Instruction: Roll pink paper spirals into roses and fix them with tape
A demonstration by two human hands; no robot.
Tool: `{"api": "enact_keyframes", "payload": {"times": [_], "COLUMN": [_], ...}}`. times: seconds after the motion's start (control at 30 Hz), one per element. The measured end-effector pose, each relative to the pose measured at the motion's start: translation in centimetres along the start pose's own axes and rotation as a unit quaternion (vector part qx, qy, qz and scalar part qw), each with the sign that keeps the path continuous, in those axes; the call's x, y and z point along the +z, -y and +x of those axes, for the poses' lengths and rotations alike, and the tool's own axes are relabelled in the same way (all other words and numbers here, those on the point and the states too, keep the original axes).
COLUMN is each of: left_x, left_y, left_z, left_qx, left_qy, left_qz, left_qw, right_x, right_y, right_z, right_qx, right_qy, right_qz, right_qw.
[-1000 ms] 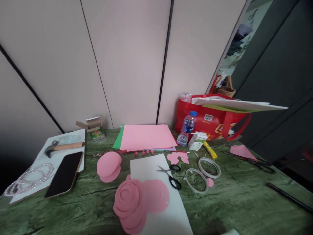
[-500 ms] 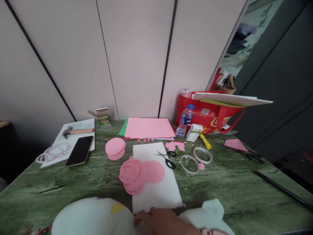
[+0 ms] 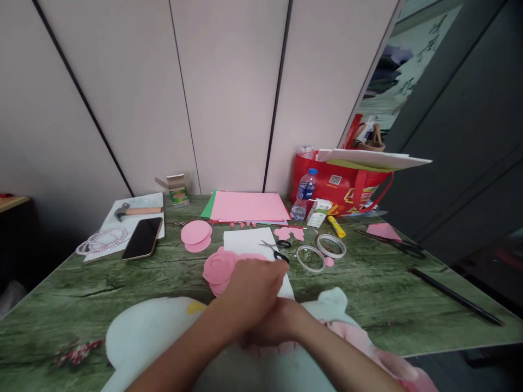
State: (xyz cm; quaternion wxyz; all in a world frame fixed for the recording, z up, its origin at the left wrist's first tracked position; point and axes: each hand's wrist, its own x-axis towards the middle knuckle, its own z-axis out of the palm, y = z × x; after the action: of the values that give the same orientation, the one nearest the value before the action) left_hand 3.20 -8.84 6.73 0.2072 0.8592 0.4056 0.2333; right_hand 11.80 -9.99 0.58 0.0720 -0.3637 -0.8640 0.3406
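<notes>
My left hand (image 3: 261, 280) reaches in from the lower left, closed, its back toward me and fingers curled down out of sight. Beneath it, my right hand (image 3: 278, 321) comes from the lower right; its fingers are hidden. The two hands overlap in front of a white sheet (image 3: 245, 237). Just beyond my left hand lie a layered pink paper flower (image 3: 218, 269) and scissors (image 3: 281, 253) with black handles. Under my forearms is a pale stuffed toy (image 3: 155, 326) with a yellow patch.
Pink paper circles (image 3: 196, 234), pink sheets (image 3: 249, 207), tape rolls (image 3: 310, 258), a glue stick (image 3: 336, 226) and a water bottle (image 3: 304, 195) are around. A phone (image 3: 143, 238) and hammer (image 3: 139, 210) lie left; a red bag (image 3: 343, 185) and black rod (image 3: 453, 296) are right.
Both hands have come up into view over the toy and sheet, left above right; before, only one hand showed at the bottom edge. The view has shifted slightly.
</notes>
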Motion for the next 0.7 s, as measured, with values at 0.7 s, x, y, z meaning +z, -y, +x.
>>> {"api": "enact_keyframes", "payload": {"times": [0.7], "left_x": [0.3], "left_y": [17.9], "left_z": [3.5], "left_qx": [-0.16], "left_qy": [0.022], "left_qz": [-0.04], "left_qw": [0.986], "right_x": [-4.0], "right_y": [-11.3], "right_z": [6.0], "right_qx": [0.139], "right_qy": [-0.275], "right_qz": [0.012], "right_qw": [0.951]}}
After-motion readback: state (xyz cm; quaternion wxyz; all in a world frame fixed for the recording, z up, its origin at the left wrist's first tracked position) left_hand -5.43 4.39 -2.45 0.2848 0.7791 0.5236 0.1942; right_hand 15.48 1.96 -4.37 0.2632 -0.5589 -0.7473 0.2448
